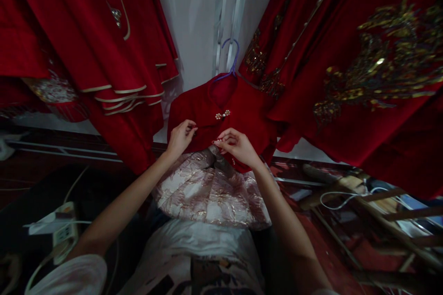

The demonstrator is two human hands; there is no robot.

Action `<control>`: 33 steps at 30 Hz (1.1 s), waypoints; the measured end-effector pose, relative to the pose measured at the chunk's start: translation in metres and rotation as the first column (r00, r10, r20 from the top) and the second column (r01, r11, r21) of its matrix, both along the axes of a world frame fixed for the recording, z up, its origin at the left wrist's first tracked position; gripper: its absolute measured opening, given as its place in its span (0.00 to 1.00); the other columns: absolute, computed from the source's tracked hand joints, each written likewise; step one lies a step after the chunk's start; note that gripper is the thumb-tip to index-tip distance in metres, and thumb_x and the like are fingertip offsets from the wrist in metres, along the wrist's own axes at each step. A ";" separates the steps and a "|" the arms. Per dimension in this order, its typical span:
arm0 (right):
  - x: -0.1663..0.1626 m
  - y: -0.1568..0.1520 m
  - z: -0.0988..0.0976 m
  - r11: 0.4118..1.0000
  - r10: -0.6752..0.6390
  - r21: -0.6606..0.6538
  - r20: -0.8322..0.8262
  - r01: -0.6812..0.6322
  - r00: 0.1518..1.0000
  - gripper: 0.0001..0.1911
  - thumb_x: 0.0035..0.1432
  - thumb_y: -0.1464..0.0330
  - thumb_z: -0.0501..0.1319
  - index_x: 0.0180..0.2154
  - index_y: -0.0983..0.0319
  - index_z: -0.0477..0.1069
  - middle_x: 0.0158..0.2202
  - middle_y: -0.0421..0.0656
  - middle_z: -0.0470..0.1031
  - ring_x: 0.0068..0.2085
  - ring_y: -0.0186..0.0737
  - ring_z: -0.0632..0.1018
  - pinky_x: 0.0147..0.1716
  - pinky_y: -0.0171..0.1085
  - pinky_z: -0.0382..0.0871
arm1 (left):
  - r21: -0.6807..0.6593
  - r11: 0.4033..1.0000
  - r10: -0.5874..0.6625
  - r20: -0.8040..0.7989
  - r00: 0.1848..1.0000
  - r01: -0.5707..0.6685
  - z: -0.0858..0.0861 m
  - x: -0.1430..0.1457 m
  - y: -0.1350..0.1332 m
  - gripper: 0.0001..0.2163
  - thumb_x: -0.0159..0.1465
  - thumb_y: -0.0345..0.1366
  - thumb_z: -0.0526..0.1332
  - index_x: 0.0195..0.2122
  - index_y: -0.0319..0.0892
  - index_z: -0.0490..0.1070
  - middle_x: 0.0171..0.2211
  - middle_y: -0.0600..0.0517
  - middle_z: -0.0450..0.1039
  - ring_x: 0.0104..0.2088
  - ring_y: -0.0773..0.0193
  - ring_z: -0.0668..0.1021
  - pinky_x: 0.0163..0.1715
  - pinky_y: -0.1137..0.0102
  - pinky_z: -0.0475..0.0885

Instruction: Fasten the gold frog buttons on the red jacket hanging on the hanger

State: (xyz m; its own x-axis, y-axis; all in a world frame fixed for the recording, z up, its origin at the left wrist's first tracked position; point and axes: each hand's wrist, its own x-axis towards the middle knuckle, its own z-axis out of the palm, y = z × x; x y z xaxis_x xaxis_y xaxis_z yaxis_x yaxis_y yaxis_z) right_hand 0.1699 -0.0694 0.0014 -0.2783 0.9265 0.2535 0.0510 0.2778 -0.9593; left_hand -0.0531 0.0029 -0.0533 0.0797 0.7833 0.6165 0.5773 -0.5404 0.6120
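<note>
Hung at both sides, large red garments: right red robe [363, 69] heavy with gold embroidery, left red robe [86, 55] edged in pale piping; pale wall [194, 18] between them. No containers in sight; only a white power strip [64, 233] with its cable low on the left and wooden slats [398, 212] with a white cord low on the right.

Centred between the robes, small red jacket [224, 115] on a purple hanger [231, 57], hook upward; deep red cloth, high collar, one pearl-and-gold clasp [222, 114] closed on the chest; lower front partly open over a pale brocade lining [207, 189] with a gold sheen, spreading downward toward the viewer.

Left hand [180, 138] at the jacket's front edge, thumb and fingers pressed together pinching the red cloth; right hand [237, 145] just beside it, fingertips pinched on a small fastening at the same edge, too small to tell further; hands near, not touching.
</note>
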 end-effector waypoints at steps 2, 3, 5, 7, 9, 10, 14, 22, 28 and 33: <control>0.000 -0.001 0.001 1.000 0.000 -0.009 0.003 0.000 1.000 0.18 0.46 0.58 0.70 0.34 0.62 0.69 0.28 0.38 0.71 0.26 0.30 0.72 0.24 0.32 0.76 | -0.042 0.999 0.018 0.006 1.000 -0.017 0.003 -0.006 0.001 0.09 0.62 0.39 0.61 0.41 0.42 0.70 0.35 0.50 0.77 0.30 0.66 0.78 0.31 0.72 0.74; 0.000 -0.001 0.001 1.000 0.001 -0.010 0.005 -0.001 1.000 0.18 0.46 0.58 0.70 0.34 0.62 0.69 0.28 0.38 0.71 0.26 0.30 0.72 0.25 0.32 0.76 | -0.074 0.997 0.020 0.008 1.000 -0.019 0.004 -0.008 0.001 0.09 0.61 0.39 0.62 0.40 0.42 0.71 0.33 0.51 0.77 0.30 0.66 0.78 0.31 0.72 0.74; 0.000 -0.001 0.001 1.000 0.013 -0.010 0.009 -0.013 1.000 0.18 0.47 0.58 0.69 0.35 0.62 0.69 0.29 0.39 0.72 0.27 0.30 0.73 0.26 0.32 0.76 | -0.133 0.991 0.016 0.012 1.000 -0.015 0.005 -0.013 0.001 0.09 0.59 0.42 0.63 0.35 0.42 0.71 0.30 0.51 0.77 0.28 0.66 0.79 0.30 0.72 0.74; -0.003 -0.001 -0.001 1.000 0.029 -0.011 0.008 -0.029 1.000 0.17 0.49 0.58 0.68 0.36 0.61 0.69 0.30 0.39 0.71 0.29 0.30 0.74 0.28 0.32 0.77 | -0.156 0.988 0.019 0.038 0.999 -0.013 0.005 -0.015 0.002 0.11 0.58 0.45 0.64 0.32 0.41 0.70 0.27 0.52 0.76 0.27 0.66 0.78 0.28 0.73 0.73; -0.007 0.002 -0.003 0.999 0.038 -0.006 0.004 -0.038 0.999 0.16 0.50 0.58 0.67 0.37 0.61 0.70 0.31 0.39 0.70 0.30 0.30 0.74 0.29 0.32 0.77 | -0.168 0.986 -0.003 0.104 0.995 0.021 0.003 -0.015 0.004 0.14 0.57 0.47 0.64 0.34 0.42 0.68 0.25 0.52 0.76 0.26 0.65 0.78 0.26 0.73 0.73; -0.010 0.006 -0.005 0.999 0.037 0.001 0.001 -0.037 0.999 0.16 0.50 0.58 0.67 0.37 0.60 0.70 0.31 0.39 0.70 0.30 0.30 0.74 0.29 0.32 0.77 | -0.179 0.982 -0.035 0.150 0.988 0.062 0.003 -0.013 0.005 0.15 0.57 0.49 0.63 0.34 0.41 0.68 0.25 0.53 0.75 0.25 0.66 0.78 0.26 0.73 0.72; -0.026 0.030 -0.016 0.998 0.025 0.065 0.037 -0.027 0.999 0.16 0.51 0.58 0.65 0.39 0.60 0.70 0.32 0.38 0.69 0.30 0.30 0.74 0.29 0.32 0.77 | -0.244 0.933 -0.184 0.307 0.934 0.264 0.003 -0.001 0.009 0.19 0.56 0.53 0.63 0.33 0.39 0.72 0.25 0.50 0.76 0.26 0.65 0.78 0.28 0.71 0.74; -0.050 0.069 -0.033 0.938 -0.222 0.314 0.221 0.146 0.950 0.08 0.55 0.67 0.61 0.38 0.61 0.69 0.30 0.38 0.70 0.29 0.30 0.74 0.31 0.31 0.71 | -0.315 0.879 -0.135 0.557 0.820 0.359 0.006 0.009 0.006 0.25 0.47 0.57 0.67 0.32 0.36 0.77 0.29 0.47 0.79 0.27 0.62 0.80 0.35 0.65 0.78; -0.050 0.064 -0.031 0.918 -0.248 0.374 0.274 0.135 0.929 0.06 0.57 0.68 0.59 0.38 0.61 0.70 0.29 0.38 0.71 0.29 0.30 0.73 0.31 0.30 0.68 | -0.298 0.888 -0.156 0.519 0.840 0.349 0.004 0.006 0.000 0.24 0.47 0.52 0.70 0.37 0.36 0.78 0.33 0.45 0.80 0.32 0.60 0.81 0.40 0.62 0.78; -0.047 0.063 -0.033 0.922 -0.242 0.364 0.281 0.131 0.929 0.07 0.57 0.67 0.58 0.38 0.61 0.70 0.30 0.39 0.71 0.29 0.31 0.73 0.32 0.30 0.68 | -0.286 0.901 -0.159 0.481 0.862 0.326 0.002 0.004 0.001 0.24 0.48 0.52 0.69 0.39 0.36 0.78 0.35 0.44 0.80 0.33 0.59 0.81 0.41 0.62 0.78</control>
